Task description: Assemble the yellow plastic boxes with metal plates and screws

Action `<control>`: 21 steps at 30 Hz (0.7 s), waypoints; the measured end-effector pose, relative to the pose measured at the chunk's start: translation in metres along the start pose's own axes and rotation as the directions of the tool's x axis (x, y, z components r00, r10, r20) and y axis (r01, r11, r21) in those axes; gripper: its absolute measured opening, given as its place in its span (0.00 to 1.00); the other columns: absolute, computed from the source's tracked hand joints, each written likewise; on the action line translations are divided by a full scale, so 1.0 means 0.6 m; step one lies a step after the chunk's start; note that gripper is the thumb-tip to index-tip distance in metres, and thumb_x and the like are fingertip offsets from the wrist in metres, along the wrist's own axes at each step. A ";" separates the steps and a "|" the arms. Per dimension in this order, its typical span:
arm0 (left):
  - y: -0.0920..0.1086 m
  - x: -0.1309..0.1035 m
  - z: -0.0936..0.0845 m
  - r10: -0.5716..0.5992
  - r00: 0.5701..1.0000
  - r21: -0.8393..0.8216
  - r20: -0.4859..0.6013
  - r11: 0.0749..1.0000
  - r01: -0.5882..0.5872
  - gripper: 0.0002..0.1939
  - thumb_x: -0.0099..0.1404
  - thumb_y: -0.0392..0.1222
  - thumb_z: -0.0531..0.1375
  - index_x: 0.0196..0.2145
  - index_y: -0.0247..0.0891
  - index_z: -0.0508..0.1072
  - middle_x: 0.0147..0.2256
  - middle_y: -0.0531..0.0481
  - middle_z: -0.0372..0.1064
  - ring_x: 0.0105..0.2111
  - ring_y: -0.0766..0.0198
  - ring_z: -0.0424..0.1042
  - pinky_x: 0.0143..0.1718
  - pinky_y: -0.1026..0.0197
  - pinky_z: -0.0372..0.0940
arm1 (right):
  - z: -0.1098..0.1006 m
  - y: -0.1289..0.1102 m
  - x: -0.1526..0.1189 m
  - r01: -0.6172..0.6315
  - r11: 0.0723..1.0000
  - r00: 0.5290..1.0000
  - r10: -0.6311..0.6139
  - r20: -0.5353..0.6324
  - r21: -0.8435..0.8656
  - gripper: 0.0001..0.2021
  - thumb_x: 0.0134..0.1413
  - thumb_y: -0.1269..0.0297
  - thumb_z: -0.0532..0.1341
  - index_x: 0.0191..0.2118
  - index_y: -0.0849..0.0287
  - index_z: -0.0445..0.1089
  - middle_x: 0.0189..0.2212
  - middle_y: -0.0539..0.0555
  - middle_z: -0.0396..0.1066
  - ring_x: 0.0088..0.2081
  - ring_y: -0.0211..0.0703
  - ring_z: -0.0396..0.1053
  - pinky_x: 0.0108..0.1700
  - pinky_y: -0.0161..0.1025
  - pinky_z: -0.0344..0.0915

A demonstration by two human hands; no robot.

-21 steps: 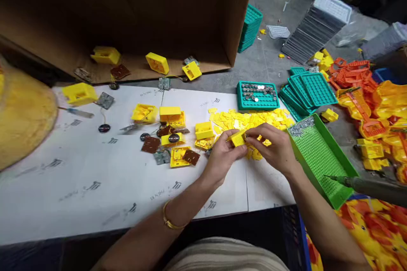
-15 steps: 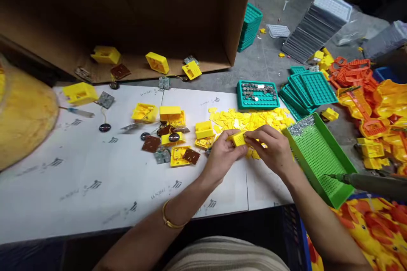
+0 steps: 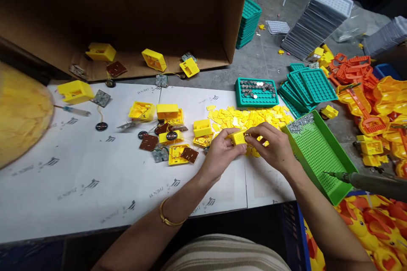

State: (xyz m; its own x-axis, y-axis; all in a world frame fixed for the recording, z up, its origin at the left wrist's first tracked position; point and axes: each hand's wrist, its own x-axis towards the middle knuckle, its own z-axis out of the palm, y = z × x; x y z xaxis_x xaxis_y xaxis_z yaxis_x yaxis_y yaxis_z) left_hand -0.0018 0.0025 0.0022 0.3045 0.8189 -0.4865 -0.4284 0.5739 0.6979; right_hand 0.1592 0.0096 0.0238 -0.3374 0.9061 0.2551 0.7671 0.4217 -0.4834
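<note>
Between the thumb and fingers of my left hand [image 3: 219, 150] is a small yellow box [image 3: 239, 137] with a grid of holes on its face. My right hand [image 3: 270, 144] pinches at the box's right edge; something small and shiny shows at its fingertips, too small to name. Behind both hands lies a pile of flat yellow pieces [image 3: 248, 117]. A teal tray [image 3: 257, 100] of round metal button cells stands beyond the pile. Left of my hands are several yellow housings [image 3: 167, 111] with wires, brown boards [image 3: 149, 142] and round black speakers [image 3: 171, 135].
A green basket [image 3: 330, 161] with small metal parts stands at the right, a screwdriver tool [image 3: 365, 180] jutting over it. A large cardboard box [image 3: 237, 21] is behind the table. Teal trays [image 3: 318, 87] and orange parts [image 3: 356, 70] lie at the right; a screwdriver [image 3: 76, 111] lies left.
The camera view has shifted slightly, so the table items appear a little further left. Both hands keep their grip at the yellow box, which shows its holed face a bit more squarely.
</note>
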 end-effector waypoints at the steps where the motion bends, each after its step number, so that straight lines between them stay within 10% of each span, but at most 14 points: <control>1: 0.000 0.000 0.000 -0.003 1.000 0.002 0.003 1.000 0.003 0.24 0.50 0.34 0.67 0.45 0.36 0.65 0.33 0.51 0.74 0.32 0.69 0.72 0.38 0.63 0.66 | -0.001 0.001 0.000 -0.004 1.000 1.000 0.004 -0.001 0.013 0.05 0.58 0.66 0.60 0.38 0.61 0.71 0.32 0.53 0.72 0.29 0.34 0.69 0.28 0.31 0.68; 12: -0.001 -0.002 0.000 0.042 0.998 0.003 0.036 0.999 -0.042 0.23 0.50 0.34 0.66 0.44 0.37 0.65 0.35 0.51 0.73 0.34 0.68 0.72 0.38 0.64 0.66 | 0.021 0.001 -0.013 0.096 0.994 0.962 -0.079 -0.261 0.054 0.04 0.56 0.71 0.61 0.38 0.59 0.71 0.30 0.52 0.72 0.30 0.34 0.70 0.28 0.31 0.71; 21: 0.000 -0.001 0.000 0.045 0.997 0.016 0.060 0.999 -0.046 0.22 0.50 0.35 0.66 0.43 0.37 0.66 0.35 0.52 0.72 0.34 0.69 0.71 0.38 0.65 0.65 | -0.004 -0.005 -0.008 0.062 0.979 0.982 -0.026 -0.185 0.193 0.06 0.56 0.72 0.61 0.38 0.58 0.73 0.30 0.52 0.72 0.31 0.36 0.70 0.28 0.33 0.70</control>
State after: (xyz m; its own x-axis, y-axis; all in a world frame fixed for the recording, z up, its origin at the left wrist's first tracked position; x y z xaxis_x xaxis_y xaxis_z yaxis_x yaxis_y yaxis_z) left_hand -0.0021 0.0018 0.0024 0.3354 0.8421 -0.4223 -0.4282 0.5356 0.7279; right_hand 0.1597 0.0040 0.0263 -0.2504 0.8732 0.4181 0.6251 0.4756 -0.6189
